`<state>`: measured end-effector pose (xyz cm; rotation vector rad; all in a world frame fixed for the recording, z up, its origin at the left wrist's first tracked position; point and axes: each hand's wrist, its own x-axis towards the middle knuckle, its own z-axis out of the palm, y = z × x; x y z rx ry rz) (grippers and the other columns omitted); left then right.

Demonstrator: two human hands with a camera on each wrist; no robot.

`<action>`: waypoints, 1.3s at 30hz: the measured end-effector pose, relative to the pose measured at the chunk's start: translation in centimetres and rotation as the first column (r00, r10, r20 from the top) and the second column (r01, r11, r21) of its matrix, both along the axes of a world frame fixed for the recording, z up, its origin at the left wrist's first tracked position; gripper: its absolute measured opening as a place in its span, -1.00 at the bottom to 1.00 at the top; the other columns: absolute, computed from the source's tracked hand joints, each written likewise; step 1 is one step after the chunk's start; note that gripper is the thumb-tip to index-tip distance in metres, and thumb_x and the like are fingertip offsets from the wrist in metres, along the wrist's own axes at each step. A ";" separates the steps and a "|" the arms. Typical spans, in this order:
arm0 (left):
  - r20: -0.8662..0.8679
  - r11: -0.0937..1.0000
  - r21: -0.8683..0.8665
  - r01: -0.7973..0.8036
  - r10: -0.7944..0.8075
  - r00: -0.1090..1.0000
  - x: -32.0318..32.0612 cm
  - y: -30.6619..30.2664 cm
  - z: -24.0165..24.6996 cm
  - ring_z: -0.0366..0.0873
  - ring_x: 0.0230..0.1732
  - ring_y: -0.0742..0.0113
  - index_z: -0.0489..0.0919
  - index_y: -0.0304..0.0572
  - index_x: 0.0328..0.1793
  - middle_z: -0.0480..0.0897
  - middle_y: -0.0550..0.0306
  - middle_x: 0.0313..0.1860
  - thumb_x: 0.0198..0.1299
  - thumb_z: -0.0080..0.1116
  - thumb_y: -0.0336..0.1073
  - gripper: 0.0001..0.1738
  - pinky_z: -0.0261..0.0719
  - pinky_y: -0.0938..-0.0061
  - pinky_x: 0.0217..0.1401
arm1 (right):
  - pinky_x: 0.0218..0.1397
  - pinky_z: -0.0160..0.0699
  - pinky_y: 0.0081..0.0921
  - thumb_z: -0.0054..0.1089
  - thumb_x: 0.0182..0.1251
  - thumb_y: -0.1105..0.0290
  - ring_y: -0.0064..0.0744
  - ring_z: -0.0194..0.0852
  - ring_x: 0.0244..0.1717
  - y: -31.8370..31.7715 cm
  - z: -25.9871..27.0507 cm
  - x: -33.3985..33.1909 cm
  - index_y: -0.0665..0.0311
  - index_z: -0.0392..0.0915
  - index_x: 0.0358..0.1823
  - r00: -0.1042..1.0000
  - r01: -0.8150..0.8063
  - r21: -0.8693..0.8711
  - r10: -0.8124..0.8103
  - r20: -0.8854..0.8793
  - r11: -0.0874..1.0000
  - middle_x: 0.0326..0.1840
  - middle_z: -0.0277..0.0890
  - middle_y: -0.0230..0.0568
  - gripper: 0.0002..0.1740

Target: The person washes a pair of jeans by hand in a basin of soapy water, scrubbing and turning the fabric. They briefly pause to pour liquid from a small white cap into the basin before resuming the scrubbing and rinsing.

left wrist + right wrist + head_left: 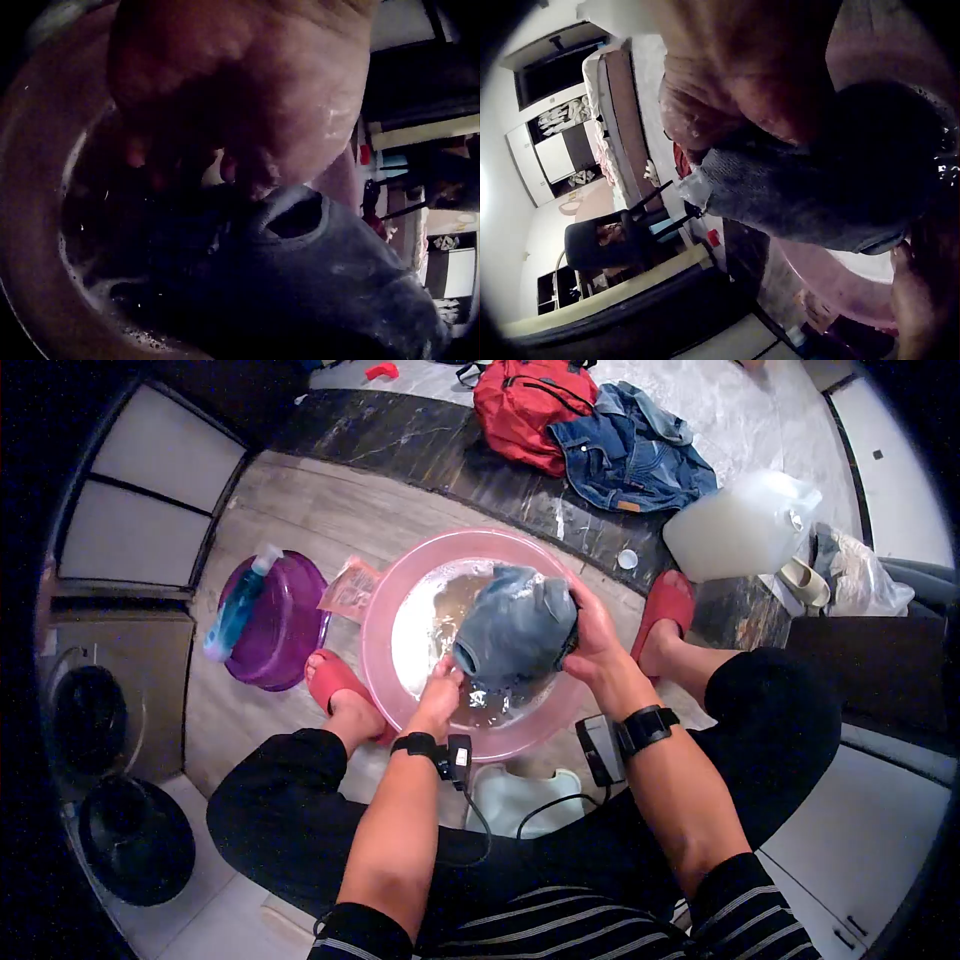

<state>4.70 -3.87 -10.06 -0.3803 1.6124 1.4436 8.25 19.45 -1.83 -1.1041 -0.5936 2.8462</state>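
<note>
A wet blue denim garment (515,625) is bunched up over a pink basin (378,650) of sudsy water. My left hand (437,698) pinches its near left edge, beside a round cuff-like opening (300,217) that shows in the left wrist view. On the other side, my right hand (597,635) grips the bunched cloth with the thumb at its lower edge. White foam sits on top of the fabric. In the right wrist view the denim (780,191) stretches from under my right palm towards the left hand, and most of the right fingers are hidden.
Left of the basin stands a purple tub (285,625) with a blue spray bottle (240,605) across it. Behind, a red backpack (530,410) and a denim jacket (640,455) lie on a dark ledge, near a whitish jug (735,530). Red slippers (335,680) flank the basin.
</note>
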 end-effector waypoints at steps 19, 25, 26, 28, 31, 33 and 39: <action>0.019 0.976 0.057 -0.212 0.211 0.977 -2.9 1.9 2.9 0.49 -0.21 0.28 0.53 -0.11 -0.17 0.56 0.20 -0.25 0.09 0.19 -0.26 -0.80 0.48 0.34 -0.18 | 0.22 0.41 -0.25 0.01 0.24 0.04 -0.28 0.53 -0.02 1.5 4.1 2.8 0.20 0.58 -0.12 0.977 -0.141 -0.008 0.138 -0.165 0.990 -0.05 0.59 -0.24 -0.59; -0.205 0.896 0.319 -0.309 0.383 0.901 -5.8 1.4 8.0 0.48 -0.15 0.40 0.50 -0.28 -0.09 0.55 0.21 -0.22 0.07 0.11 -0.40 -0.75 0.41 0.49 -0.02 | 0.02 0.40 -0.47 0.16 0.17 0.21 -0.50 0.47 -0.16 1.8 4.3 3.5 0.21 0.59 -0.26 0.898 -0.412 0.353 0.440 0.000 0.840 -0.24 0.56 -0.41 -0.76; -0.202 0.881 0.359 -0.308 0.396 0.896 -6.3 1.2 8.8 0.49 -0.15 0.40 0.50 -0.26 -0.09 0.55 0.20 -0.21 0.08 0.10 -0.41 -0.76 0.42 0.49 -0.01 | -0.01 0.38 -0.49 0.17 0.17 0.23 -0.54 0.44 -0.18 1.9 2.9 3.5 0.22 0.59 -0.28 0.832 -0.495 0.456 0.554 0.003 0.740 -0.26 0.55 -0.43 -0.78; -0.228 0.864 0.398 -0.310 0.420 0.878 -6.4 1.6 12.2 0.51 -0.16 0.37 0.49 -0.22 -0.11 0.54 0.19 -0.22 0.09 0.07 -0.44 -0.79 0.45 0.45 0.03 | -0.08 0.34 -0.57 0.19 0.17 0.27 -0.65 0.37 -0.25 1.6 3.0 3.8 0.24 0.61 -0.38 0.676 -0.625 0.613 0.728 0.115 0.483 -0.37 0.50 -0.49 -0.81; -0.305 0.839 0.506 -0.200 0.390 0.869 -7.0 1.6 15.8 0.54 -0.06 0.30 0.46 -0.30 0.06 0.58 0.10 -0.07 0.09 0.00 -0.47 -0.64 0.45 0.39 0.15 | -0.19 0.42 -0.49 0.24 0.03 0.21 -0.56 0.42 -0.35 0.8 4.1 3.6 0.29 0.64 -0.40 0.360 -0.697 0.717 0.873 0.328 0.018 -0.46 0.55 -0.40 -0.73; -0.317 0.837 0.516 -0.184 0.385 0.867 -7.2 1.6 18.4 0.52 0.05 0.20 0.45 -0.37 0.10 0.58 -0.02 0.01 0.07 -0.05 -0.45 -0.59 0.39 0.33 0.26 | -0.15 0.46 -0.43 0.25 -0.04 0.17 -0.44 0.50 -0.30 -0.2 3.4 3.8 0.27 0.65 -0.29 0.265 -0.708 0.690 0.851 0.453 -0.147 -0.38 0.60 -0.30 -0.65; -0.378 0.798 0.602 0.041 0.239 0.894 -7.1 1.1 24.0 0.39 0.25 -0.09 0.39 -0.29 0.12 0.46 -0.20 0.19 0.03 0.05 -0.37 -0.54 0.32 0.03 0.37 | 0.05 0.50 -0.33 0.22 -0.08 0.16 -0.17 0.59 -0.08 -1.3 1.6 4.4 0.21 0.64 -0.07 0.253 -0.645 0.712 0.802 0.540 -0.276 -0.15 0.65 -0.09 -0.51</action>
